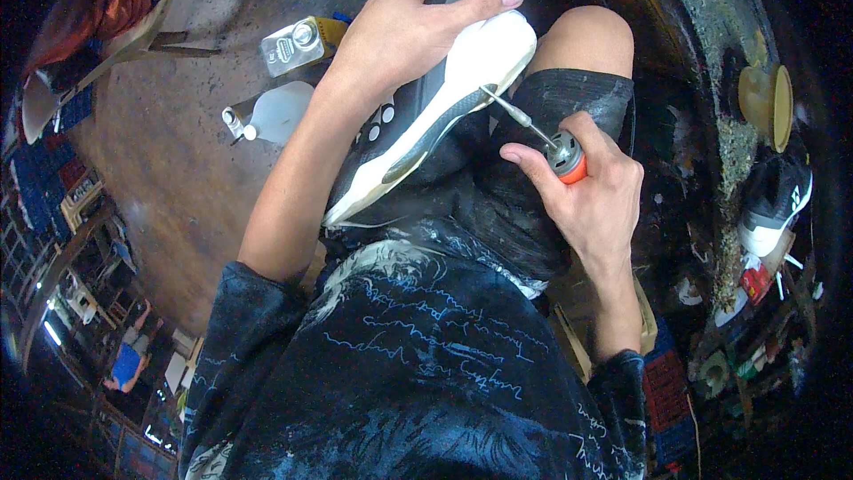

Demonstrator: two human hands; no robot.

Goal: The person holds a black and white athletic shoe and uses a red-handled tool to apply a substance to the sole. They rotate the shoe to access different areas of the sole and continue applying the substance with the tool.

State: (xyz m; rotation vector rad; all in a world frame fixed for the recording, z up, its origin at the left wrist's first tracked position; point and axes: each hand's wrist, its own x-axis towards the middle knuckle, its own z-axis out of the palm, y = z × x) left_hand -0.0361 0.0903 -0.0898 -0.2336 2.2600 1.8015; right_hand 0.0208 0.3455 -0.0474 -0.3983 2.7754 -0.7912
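At frame centre, the right hand (597,188) grips an orange-collared awl (551,144), its metal tip touching the sole edge of a black-and-white shoe (435,111). The left hand (404,31) clasps the shoe's toe, upper centre. A white plastic bottle (280,111) and metal can (293,44) lie upper left.

Dark scribble-print shirt (418,364), black shorts (533,178)

Shoe (435,116): smooth white rubber sole; tool (542,138): shiny metal shaft, orange plastic collar

Single head view looks steeply down, close over the lap.
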